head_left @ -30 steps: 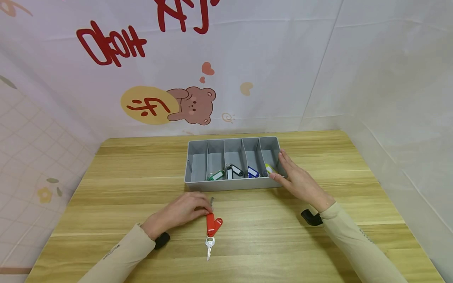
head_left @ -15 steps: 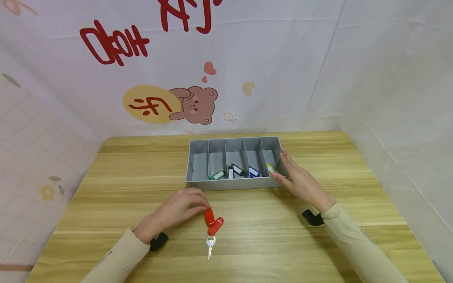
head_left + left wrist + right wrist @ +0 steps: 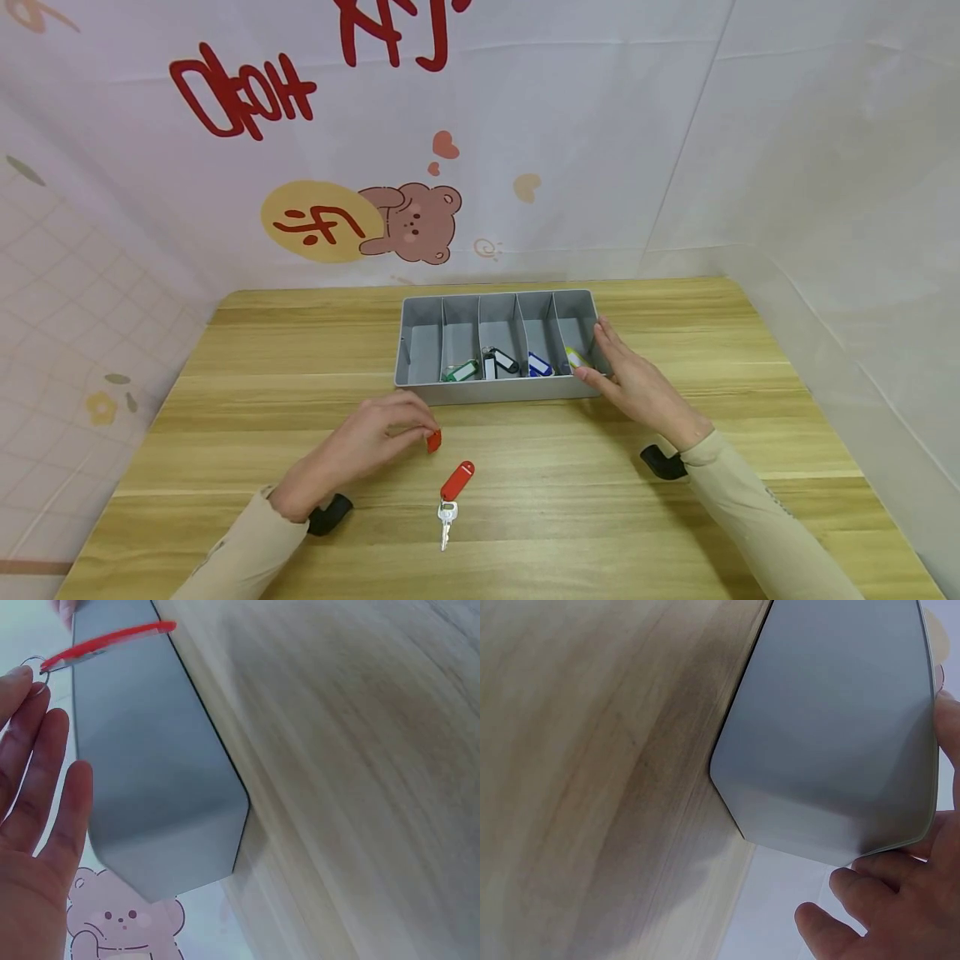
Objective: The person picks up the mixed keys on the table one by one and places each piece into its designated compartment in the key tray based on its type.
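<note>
My left hand [image 3: 378,429] is in front of a grey divided tray [image 3: 495,390], near its left end. Thumb and forefinger pinch the metal ring [image 3: 46,673] of a red key tag [image 3: 112,643], which hangs off the table. In the left wrist view a grey strip, likely its key, shows along the tag's underside. My right hand [image 3: 641,392] holds the tray's right end, thumb at the front rim and fingers along the end wall. On the table before the tray lies a second red key tag [image 3: 457,481] with a silver key [image 3: 447,523].
The tray has several compartments. Inside sit a green tag [image 3: 461,371], black tags [image 3: 503,360], a blue tag [image 3: 538,364] and a yellow tag [image 3: 576,358]; the leftmost compartment [image 3: 424,350] shows bare grey. A printed white wall cloth [image 3: 585,167] stands behind the wooden table [image 3: 555,508].
My left hand has lifted one red tag by its ring off the other and moved it left, toward the tray's left end. The right hand and tray have stayed put.
</note>
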Demonstrator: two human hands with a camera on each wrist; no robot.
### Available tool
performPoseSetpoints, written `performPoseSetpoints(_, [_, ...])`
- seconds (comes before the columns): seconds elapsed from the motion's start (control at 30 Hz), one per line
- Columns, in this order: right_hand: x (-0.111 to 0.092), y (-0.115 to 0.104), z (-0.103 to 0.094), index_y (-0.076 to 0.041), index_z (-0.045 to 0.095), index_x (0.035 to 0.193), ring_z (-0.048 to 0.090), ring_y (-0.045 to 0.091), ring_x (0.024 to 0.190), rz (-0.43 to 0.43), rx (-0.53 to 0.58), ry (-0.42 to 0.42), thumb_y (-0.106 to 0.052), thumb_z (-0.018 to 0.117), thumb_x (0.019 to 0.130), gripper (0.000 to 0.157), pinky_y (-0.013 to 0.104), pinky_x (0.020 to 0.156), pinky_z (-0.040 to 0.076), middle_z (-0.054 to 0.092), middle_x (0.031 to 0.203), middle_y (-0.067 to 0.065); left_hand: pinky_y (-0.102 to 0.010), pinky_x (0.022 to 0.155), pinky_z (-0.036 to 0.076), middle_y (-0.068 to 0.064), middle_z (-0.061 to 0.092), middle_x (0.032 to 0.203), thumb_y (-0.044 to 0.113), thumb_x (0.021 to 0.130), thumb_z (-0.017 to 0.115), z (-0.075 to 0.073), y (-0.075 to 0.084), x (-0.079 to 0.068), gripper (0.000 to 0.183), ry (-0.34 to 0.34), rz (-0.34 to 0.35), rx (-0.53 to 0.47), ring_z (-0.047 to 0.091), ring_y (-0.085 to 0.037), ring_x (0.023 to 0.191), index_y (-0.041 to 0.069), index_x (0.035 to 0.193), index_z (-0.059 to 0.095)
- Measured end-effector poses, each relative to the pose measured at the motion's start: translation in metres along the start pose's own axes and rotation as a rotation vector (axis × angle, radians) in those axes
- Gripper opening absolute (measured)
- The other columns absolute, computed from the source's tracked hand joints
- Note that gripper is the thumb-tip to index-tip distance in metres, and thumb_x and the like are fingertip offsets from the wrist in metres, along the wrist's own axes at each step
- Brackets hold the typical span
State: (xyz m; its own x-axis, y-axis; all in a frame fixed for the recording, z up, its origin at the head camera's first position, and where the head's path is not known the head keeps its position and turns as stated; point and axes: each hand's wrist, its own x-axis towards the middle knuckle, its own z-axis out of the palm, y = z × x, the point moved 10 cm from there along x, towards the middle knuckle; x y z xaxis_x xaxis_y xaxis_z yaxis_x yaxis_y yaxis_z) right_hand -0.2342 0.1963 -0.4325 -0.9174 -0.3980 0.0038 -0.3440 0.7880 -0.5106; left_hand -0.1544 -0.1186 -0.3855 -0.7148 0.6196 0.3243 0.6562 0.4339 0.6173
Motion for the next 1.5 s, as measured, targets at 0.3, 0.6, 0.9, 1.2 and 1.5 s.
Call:
performPoseSetpoints(0.3, [0.0, 0.0, 0.0, 0.005, 0.012, 0.163, 0.013, 0.039, 0.156, 0.0, -0.003, -0.003, -0.053, 0.054, 0.106, 0.091, 0.06, 0.121, 0.022, -0.002, 0.172, 0.012, -0.028, 0.08, 0.059, 0.007, 0.073, 0.099, -0.006, 0.085, 0.08, -0.014, 0.004, 0.0, 0.022, 0.09, 0.0, -0.007, 0.069, -0.011, 0.093, 0.012, 0.098, 0.081])
performPoseSetpoints(0.6, [-0.001, 0.0, 0.0, 0.004, 0.011, 0.163, 0.014, 0.039, 0.156, 0.001, -0.004, -0.002, -0.053, 0.054, 0.105, 0.092, 0.059, 0.121, 0.023, -0.002, 0.172, 0.012, -0.027, 0.079, 0.058, 0.007, 0.074, 0.098, -0.006, 0.084, 0.081, -0.026, 0.01, 0.002, 0.024, 0.143, 0.004, -0.015, 0.069, -0.011, 0.092, 0.013, 0.099, 0.08])
performPoseSetpoints(0.9, [0.0, 0.0, 0.001, 0.004, 0.011, 0.163, 0.011, 0.037, 0.157, -0.001, -0.01, -0.006, -0.054, 0.052, 0.106, 0.091, 0.059, 0.122, 0.021, -0.004, 0.172, 0.011, -0.026, 0.082, 0.059, 0.002, 0.074, 0.099, -0.01, 0.081, 0.082, -0.036, 0.015, 0.008, 0.027, 0.196, 0.055, 0.005, 0.07, -0.016, 0.092, 0.01, 0.099, 0.08])
performPoseSetpoints(1.2, [-0.003, -0.004, -0.001, 0.005, 0.013, 0.162, 0.01, 0.036, 0.158, -0.044, -0.037, 0.022, -0.048, 0.046, 0.11, 0.081, 0.058, 0.123, 0.02, 0.0, 0.172, 0.013, -0.025, 0.087, 0.058, 0.002, 0.075, 0.099, -0.009, 0.081, 0.082, -0.05, 0.011, 0.013, 0.027, 0.287, 0.0, 0.021, 0.072, -0.017, 0.093, 0.01, 0.1, 0.081])
performPoseSetpoints(1.5, [-0.005, -0.007, -0.007, 0.008, 0.018, 0.161, 0.015, 0.044, 0.155, -0.104, -0.063, 0.068, -0.033, 0.04, 0.114, 0.066, 0.058, 0.122, 0.021, 0.008, 0.17, 0.022, -0.016, 0.087, 0.052, 0.001, 0.076, 0.099, -0.008, 0.083, 0.081, -0.062, 0.005, 0.018, 0.024, 0.37, -0.072, 0.004, 0.072, -0.018, 0.095, 0.009, 0.099, 0.081])
